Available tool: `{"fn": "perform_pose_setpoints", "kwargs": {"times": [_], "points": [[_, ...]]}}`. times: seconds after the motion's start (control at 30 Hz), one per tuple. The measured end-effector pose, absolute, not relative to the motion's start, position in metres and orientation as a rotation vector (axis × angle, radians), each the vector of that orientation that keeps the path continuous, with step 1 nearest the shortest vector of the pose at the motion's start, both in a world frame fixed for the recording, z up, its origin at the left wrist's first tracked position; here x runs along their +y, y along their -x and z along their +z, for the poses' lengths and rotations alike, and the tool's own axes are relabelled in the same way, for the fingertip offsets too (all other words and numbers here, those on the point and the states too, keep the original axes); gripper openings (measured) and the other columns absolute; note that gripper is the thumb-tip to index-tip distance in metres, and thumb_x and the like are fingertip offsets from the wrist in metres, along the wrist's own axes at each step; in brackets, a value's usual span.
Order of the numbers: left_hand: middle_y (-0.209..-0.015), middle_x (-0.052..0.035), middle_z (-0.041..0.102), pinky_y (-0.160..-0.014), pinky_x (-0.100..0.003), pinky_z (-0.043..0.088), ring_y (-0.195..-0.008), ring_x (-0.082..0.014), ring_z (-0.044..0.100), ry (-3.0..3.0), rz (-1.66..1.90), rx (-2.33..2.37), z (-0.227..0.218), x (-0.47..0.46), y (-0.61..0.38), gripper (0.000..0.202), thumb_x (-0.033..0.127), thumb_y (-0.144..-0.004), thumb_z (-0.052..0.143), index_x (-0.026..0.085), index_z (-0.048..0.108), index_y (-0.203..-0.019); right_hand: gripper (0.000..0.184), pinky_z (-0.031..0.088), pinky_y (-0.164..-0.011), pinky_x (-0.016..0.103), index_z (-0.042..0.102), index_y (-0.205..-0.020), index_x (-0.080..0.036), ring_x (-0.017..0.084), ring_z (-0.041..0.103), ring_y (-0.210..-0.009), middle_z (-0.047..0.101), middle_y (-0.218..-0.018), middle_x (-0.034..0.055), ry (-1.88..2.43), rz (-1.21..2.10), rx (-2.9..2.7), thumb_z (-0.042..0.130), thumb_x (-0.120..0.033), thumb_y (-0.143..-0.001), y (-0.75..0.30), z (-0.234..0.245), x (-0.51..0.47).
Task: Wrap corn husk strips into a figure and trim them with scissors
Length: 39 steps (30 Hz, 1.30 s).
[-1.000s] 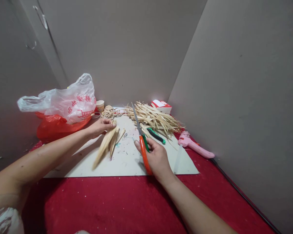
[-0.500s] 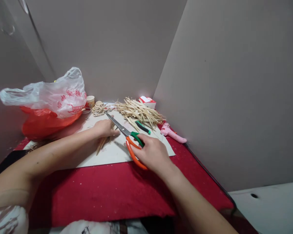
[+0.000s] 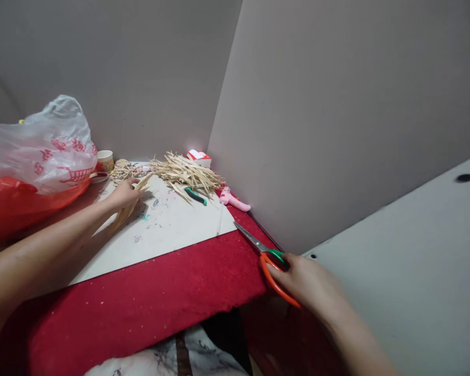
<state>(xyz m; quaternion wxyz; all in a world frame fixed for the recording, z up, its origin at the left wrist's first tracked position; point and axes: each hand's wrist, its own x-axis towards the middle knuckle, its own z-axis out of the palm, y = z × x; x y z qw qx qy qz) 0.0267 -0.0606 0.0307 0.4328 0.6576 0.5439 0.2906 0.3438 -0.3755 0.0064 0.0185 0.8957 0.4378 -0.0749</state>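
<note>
Several pale dried straw strips (image 3: 126,213) are gripped in my left hand (image 3: 124,194), above the left part of a stained white board (image 3: 168,230). My right hand (image 3: 306,275) holds a pair of scissors (image 3: 272,262) with one orange and one green handle. Their blades look closed and point up and left, over the table's right edge. Behind the board's middle lies a heap of similar straw strips (image 3: 188,174). A tool with green and black handles (image 3: 196,196) pokes out from under the heap.
A white and red plastic bag (image 3: 43,156) fills the left. Beside it stand a paper cup (image 3: 105,161) and coiled cord (image 3: 122,171). A pink glue gun (image 3: 235,200) and a red-white box (image 3: 199,158) lie near the grey wall (image 3: 337,104). Red cloth (image 3: 141,292) covers the table.
The view has turned right. My right hand has carried the scissors away from the straw strips, right to the table's edge. My left hand has lifted the strips off the board.
</note>
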Motion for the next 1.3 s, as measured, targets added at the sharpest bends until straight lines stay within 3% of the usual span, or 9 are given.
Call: {"fn": "perform_pose_setpoints", "kwargs": {"times": [0.17,0.27,0.47,0.67,0.83,0.93,1.07,1.3], "points": [[-0.049,-0.0002,0.053,-0.045,-0.025,0.038,-0.042,-0.0139,0.05,-1.391,0.692,1.215,0.036,-0.082,-0.046,0.019,0.01,-0.062,0.062,0.018,0.054,-0.078,0.047,0.04,-0.059,0.034,0.07,-0.083,-0.018,0.032,0.068,-0.079,0.071,-0.09,0.0188,-2.703,-0.192,1.414,0.042,-0.057,-0.083,-0.343,0.011,-0.337],[-0.048,-0.0002,0.052,-0.042,-0.023,0.037,-0.041,-0.012,0.048,-1.326,0.686,1.129,0.038,-0.093,-0.057,0.015,0.009,-0.062,0.061,0.018,0.052,-0.069,0.047,0.041,-0.06,0.033,0.071,-0.084,-0.017,0.031,0.069,-0.08,0.072,-0.09,0.02,-2.703,-0.193,1.447,0.044,-0.055,-0.083,-0.346,0.012,-0.32],[-0.064,-0.0031,0.061,-0.043,-0.02,0.04,-0.049,-0.0088,0.051,-1.127,0.734,0.965,0.036,-0.105,-0.07,0.016,0.004,-0.061,0.063,0.014,0.058,-0.073,0.045,0.038,-0.056,0.03,0.071,-0.079,-0.018,0.029,0.069,-0.078,0.073,-0.085,0.0161,-2.746,-0.226,1.499,0.049,-0.058,-0.08,-0.357,0.001,-0.315],[-0.066,-0.0045,0.063,-0.046,-0.017,0.044,-0.051,-0.0078,0.053,-0.984,0.725,0.853,0.027,-0.1,-0.061,0.016,0.002,-0.065,0.064,0.009,0.063,-0.079,0.045,0.039,-0.057,0.031,0.07,-0.084,-0.02,0.031,0.069,-0.083,0.073,-0.088,0.0149,-2.791,-0.181,1.463,0.045,-0.058,-0.083,-0.355,-0.009,-0.323],[-0.076,-0.0063,0.068,-0.05,-0.016,0.048,-0.056,-0.0075,0.058,-0.913,0.742,0.795,0.024,-0.094,-0.053,0.018,0.002,-0.065,0.069,0.01,0.063,-0.081,0.04,0.042,-0.062,0.031,0.07,-0.096,-0.019,0.03,0.068,-0.088,0.072,-0.098,0.0149,-2.821,-0.123,1.563,0.053,-0.052,-0.081,-0.345,0.016,-0.319],[-0.076,-0.0049,0.067,-0.048,-0.015,0.048,-0.054,-0.007,0.058,-0.899,0.76,0.783,0.022,-0.09,-0.055,0.023,0.001,-0.063,0.071,0.012,0.062,-0.081,0.04,0.045,-0.069,0.031,0.069,-0.105,-0.02,0.026,0.067,-0.089,0.071,-0.102,0.012,-2.935,0.031,1.947,0.054,-0.05,-0.082,-0.313,0.041,-0.298],[-0.07,-0.0036,0.065,-0.045,-0.015,0.046,-0.051,-0.0067,0.057,-0.908,0.804,0.752,0.018,-0.091,-0.064,0.023,0.001,-0.06,0.071,0.011,0.061,-0.079,0.033,0.048,-0.068,0.029,0.068,-0.082,-0.017,0.018,0.064,-0.073,0.071,-0.079,0.006,-2.855,-0.534,2.766,0.055,-0.047,-0.081,-0.246,0.054,-0.229],[-0.055,-0.0023,0.061,-0.042,-0.019,0.044,-0.046,-0.0119,0.057,-0.912,0.91,0.789,0.006,-0.093,-0.06,0.022,0.003,-0.061,0.062,0.012,0.065,-0.081,0.021,0.034,-0.038,0.021,0.052,-0.056,-0.018,0.01,0.045,-0.035,0.051,-0.041,-0.0042,-2.927,-1.653,2.458,0.062,-0.03,-0.07,-0.172,0.025,-0.109]]}}
